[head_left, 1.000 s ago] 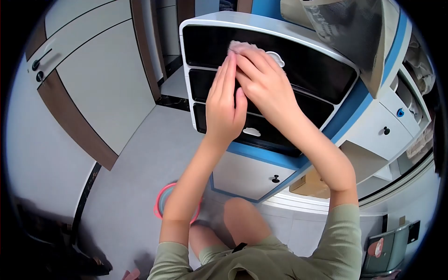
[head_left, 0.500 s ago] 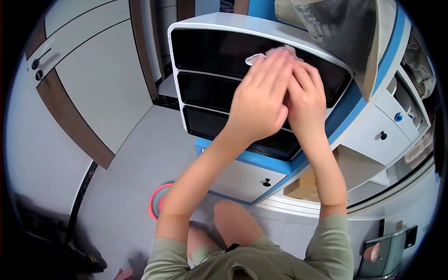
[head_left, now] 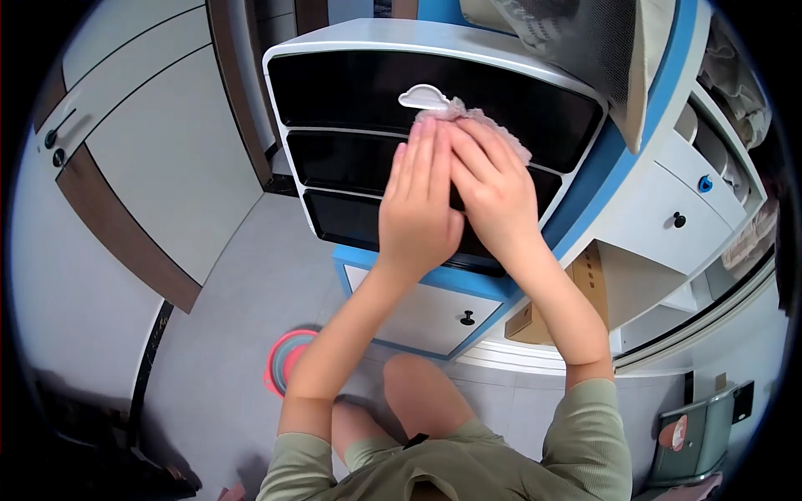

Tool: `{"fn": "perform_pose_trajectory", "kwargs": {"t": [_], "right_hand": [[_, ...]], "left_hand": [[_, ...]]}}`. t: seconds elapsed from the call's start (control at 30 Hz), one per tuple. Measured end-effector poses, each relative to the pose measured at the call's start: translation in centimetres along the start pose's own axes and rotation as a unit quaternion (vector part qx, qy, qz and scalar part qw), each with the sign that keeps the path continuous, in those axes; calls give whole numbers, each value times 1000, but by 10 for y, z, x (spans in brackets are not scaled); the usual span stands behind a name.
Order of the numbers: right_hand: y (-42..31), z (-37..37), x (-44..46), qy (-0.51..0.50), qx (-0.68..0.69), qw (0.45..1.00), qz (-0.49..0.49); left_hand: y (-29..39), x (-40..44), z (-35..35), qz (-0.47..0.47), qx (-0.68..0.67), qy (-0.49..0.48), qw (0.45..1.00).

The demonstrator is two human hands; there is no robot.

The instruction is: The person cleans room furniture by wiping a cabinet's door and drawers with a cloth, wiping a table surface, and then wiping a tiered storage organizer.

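Note:
A pinkish-white crumpled cloth [head_left: 501,136] lies pressed against the black front of the top drawer [head_left: 342,88], just below and right of its white cloud-shaped handle [head_left: 423,98]. My left hand [head_left: 418,200] is laid flat with fingers stretched upward, its fingertips on the cloth's left edge. Beside it, my right hand [head_left: 497,188] rests with extended fingers over the cloth. The fingertips of both hands are next to each other. The white-framed drawer unit [head_left: 359,32] has three black drawers and stands on a blue-edged white cabinet [head_left: 409,311].
A pink-rimmed basin [head_left: 274,367] stands on the floor by my left arm. Doors are on the left. A mesh bag [head_left: 576,42] hangs at the upper right, above white shelving [head_left: 689,209]. A cardboard box [head_left: 591,284] sits in a lower compartment.
Both hands and the cloth have moved down and leftward across the top drawer since half a second ago, after an earlier move to the right. The cloud handle is now fully uncovered.

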State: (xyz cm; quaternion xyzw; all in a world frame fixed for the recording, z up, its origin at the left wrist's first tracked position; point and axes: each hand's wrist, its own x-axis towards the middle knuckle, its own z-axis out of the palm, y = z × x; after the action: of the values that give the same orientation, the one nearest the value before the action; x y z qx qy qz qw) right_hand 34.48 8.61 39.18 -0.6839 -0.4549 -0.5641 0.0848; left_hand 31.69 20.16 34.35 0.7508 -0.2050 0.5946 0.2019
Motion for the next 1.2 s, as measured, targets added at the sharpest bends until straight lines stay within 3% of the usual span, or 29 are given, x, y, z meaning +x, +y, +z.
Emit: {"fn": "perform_pose_trajectory", "kwargs": {"t": [0.2,0.33,0.47,0.67,0.93,1.2], "right_hand": [[9,-36,-35,-29,-76,991,107],[8,-28,-28,-19,-66,989,128],[19,-20,-21,24,-106,985,135],[6,-18,-44,33,-122,976,177],[14,-26,-33,29,-102,975,195],[-12,-8,-68,34,-109,960,256]], "left_hand": [[30,14,19,58,-78,-55,994],[30,29,20,62,-42,-22,997],[25,54,17,122,-45,-54,990],[35,35,18,95,-73,-121,985],[35,61,22,166,-53,-107,979],[34,12,30,136,-54,-122,982]]}}
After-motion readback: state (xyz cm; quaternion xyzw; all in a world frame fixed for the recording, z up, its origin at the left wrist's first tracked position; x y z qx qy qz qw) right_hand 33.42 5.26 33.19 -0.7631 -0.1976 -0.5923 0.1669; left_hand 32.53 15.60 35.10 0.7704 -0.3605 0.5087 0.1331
